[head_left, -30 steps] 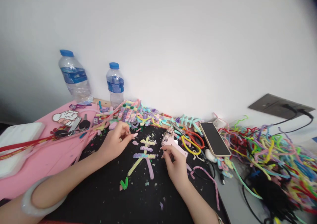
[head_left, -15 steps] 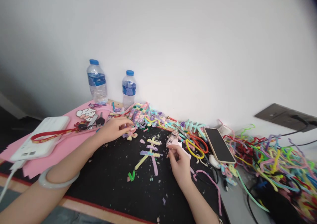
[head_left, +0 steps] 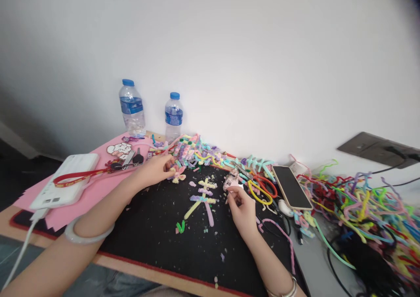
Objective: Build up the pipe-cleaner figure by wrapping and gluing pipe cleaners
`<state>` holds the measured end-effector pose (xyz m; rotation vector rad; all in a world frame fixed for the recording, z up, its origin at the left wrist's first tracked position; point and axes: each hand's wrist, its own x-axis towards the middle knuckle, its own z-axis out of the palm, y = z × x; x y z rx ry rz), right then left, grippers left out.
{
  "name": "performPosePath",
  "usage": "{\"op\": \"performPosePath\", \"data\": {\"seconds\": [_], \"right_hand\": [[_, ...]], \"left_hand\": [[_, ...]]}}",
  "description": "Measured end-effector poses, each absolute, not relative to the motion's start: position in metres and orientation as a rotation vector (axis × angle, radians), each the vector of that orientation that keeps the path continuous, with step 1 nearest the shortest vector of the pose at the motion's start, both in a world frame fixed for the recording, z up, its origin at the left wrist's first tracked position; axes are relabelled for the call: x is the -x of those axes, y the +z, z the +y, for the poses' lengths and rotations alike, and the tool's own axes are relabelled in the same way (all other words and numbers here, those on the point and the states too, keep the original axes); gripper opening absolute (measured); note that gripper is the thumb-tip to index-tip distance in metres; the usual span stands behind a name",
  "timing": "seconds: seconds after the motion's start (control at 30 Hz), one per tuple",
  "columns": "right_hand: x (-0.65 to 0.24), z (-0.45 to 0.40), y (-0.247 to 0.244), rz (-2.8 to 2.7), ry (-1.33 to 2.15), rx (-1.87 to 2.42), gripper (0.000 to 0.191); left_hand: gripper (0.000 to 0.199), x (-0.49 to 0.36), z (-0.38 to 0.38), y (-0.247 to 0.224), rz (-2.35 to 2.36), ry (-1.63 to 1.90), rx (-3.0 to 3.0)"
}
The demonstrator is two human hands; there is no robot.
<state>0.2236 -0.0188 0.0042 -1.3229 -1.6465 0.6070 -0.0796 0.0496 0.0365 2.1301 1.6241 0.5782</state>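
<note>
The pipe-cleaner figure (head_left: 203,199) lies flat on the black mat (head_left: 157,240) between the hands, seemingly so both can reach it. At its ten o'clock, the left hand (head_left: 159,170) curls its fingers, slightly parted, by a pink-and-yellow piece (head_left: 179,176); at three, the right hand (head_left: 243,207) bends thumb and fingers close together beside a pale pink tool (head_left: 231,181); whether either grips anything cannot be told.

The left arm (head_left: 110,208) wears 1 smooth, pale bangle (head_left: 85,239); the right arm (head_left: 266,259), 1 silvery bracelet (head_left: 292,289).
</note>
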Motion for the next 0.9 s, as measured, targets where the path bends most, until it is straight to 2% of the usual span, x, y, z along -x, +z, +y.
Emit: {"op": "performPosePath", "data": {"seconds": [0.37, 0.5, 0.73, 0.9], "right_hand": [[-0.223, -0.018, 0.007, -1.621, 0.631, 1.313, 0.013], [-0.222, -0.018, 0.006, -1.616, 0.641, 1.3, 0.012], [-0.22, -0.02, 0.007, -1.628, 0.618, 1.323, 0.013], [-0.219, -0.021, 0.008, -1.637, 0.612, 1.304, 0.013]], "left_hand": [[0.031, 0.067, 0.045, 0.038, 1.184, 0.78, -1.791], [0.028, 0.048, 0.031, 0.04, 0.966, 0.684, -1.693], [0.024, 0.011, 0.008, 0.028, 0.879, 0.562, -1.995], [0.01, 0.003, 0.006, 0.022, 0.894, 0.504, -2.171]]}}
